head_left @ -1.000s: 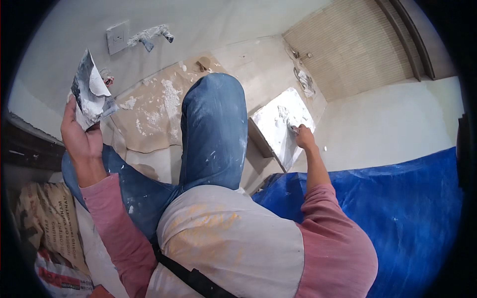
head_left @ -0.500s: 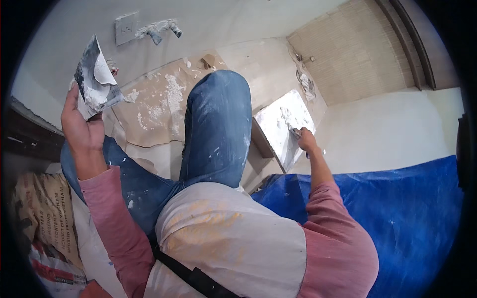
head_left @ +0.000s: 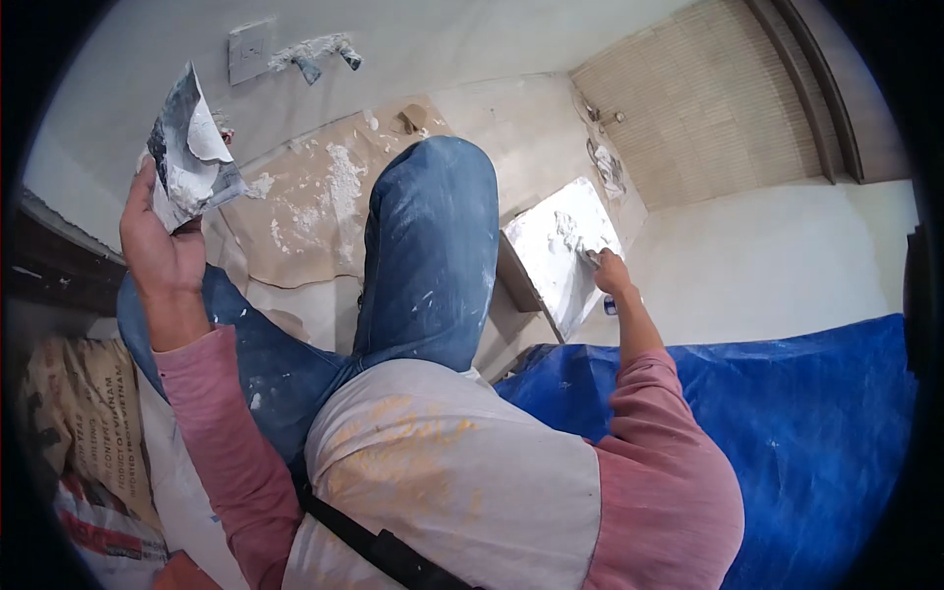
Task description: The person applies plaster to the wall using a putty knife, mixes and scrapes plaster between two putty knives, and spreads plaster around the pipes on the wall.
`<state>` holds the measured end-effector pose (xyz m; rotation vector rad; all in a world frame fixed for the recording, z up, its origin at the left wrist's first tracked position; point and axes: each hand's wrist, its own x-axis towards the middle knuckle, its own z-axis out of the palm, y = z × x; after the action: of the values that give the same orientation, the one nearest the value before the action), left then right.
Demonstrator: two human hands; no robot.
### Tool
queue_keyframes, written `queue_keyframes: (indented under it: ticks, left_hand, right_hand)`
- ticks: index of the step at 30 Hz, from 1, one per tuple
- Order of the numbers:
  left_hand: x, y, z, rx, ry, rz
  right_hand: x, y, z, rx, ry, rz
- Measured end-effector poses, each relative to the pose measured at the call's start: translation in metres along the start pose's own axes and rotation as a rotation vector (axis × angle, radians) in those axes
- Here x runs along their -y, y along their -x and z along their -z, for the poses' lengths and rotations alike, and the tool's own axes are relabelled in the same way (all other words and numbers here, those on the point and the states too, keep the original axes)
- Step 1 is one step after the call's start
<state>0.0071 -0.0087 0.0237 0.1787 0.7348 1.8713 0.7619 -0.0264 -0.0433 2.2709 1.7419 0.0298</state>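
Observation:
My left hand [head_left: 165, 251] is raised at the left, its fingers closed on the lower edge of a bent grey-and-white sheet [head_left: 175, 128]. White plaster [head_left: 192, 187] clings to the inside of that sheet, whose material I cannot make out. Farther right, my right hand [head_left: 615, 273] grips what looks like a putty knife [head_left: 593, 258], mostly covered by the fingers. Its blade meets a white board [head_left: 578, 295] that carries a smeared heap of wet plaster [head_left: 568, 232]. A small blue piece shows just below that hand, perhaps the handle's end.
Plaster-spattered brown paper [head_left: 295, 211] covers the floor beyond my bent knees. A wall outlet [head_left: 248, 54] and plastered pipe stubs [head_left: 310, 69] are at the upper left. Blue sheeting [head_left: 796, 423] spreads at the right. Printed sacks [head_left: 103, 423] stand at the lower left.
My right hand has shifted slightly to the right and toward me over the board, and the blue piece below it shows more. My left hand and its sheet have barely moved.

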Motion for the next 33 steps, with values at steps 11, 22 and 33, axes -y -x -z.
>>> queue_keyframes:
  ticks: [11, 22, 33]
  left_hand:
    - [0.008, -0.015, 0.015, 0.001, 0.035, -0.020]
    - [0.005, -0.015, 0.014, -0.027, -0.009, -0.026]
    - [-0.001, -0.019, 0.025, 0.040, -0.016, -0.022]
  right_hand:
    - [-0.008, 0.002, 0.013, -0.074, -0.094, -0.073]
    - [0.006, -0.001, 0.061, 0.295, 0.033, 0.105]
    - [0.027, 0.015, 0.011, -0.080, -0.196, 0.277]
